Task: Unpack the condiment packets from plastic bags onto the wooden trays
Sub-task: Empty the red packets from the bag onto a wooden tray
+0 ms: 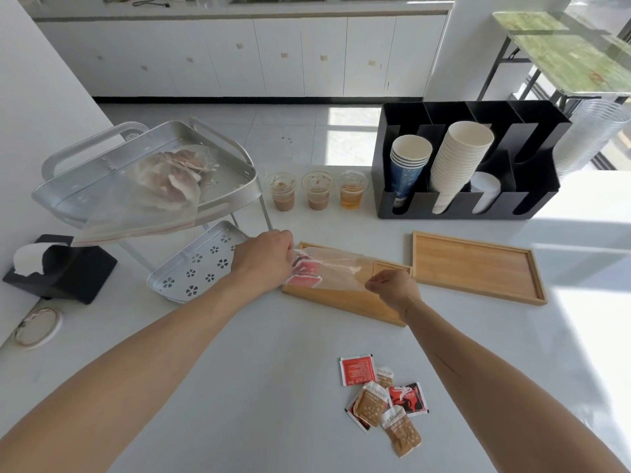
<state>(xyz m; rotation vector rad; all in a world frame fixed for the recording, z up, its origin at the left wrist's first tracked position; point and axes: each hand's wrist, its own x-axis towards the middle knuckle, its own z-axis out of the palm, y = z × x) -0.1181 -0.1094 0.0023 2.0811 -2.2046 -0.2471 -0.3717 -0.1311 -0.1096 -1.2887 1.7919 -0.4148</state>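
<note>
Over near tray: both hands work one plastic bag (341, 268) lying across the near wooden tray (345, 302).
left grip: left hand (264, 259) clenched on the bag's left end, where the red packets (305, 272) bunch up; exact finger contact hidden by the knuckles.
right grip: right hand (392, 285) pinches the bag's right edge, fingers curled on the film.
bag, handling: thin clear film, limp, likely slippery; no stiffness between the grips, sags onto the tray.
packets, handling: flat, light, soft-filled sachets; probably slide as a clump, could burst if squeezed hard.
where to hold: judge it best to pinch film at the closed end, keep the mouth end free, tip so the packets slide out away from the right grip.
far tray (478, 266): just right of the right grip, nothing on it.
loose packets (382, 397): on the bench, nearer the body than both grips, not on any tray.
second bag (160, 186): on the metal rack (239, 155), up-left of the left grip, pale packets inside.
risk: film slips, packets spill onto the bench.
</note>
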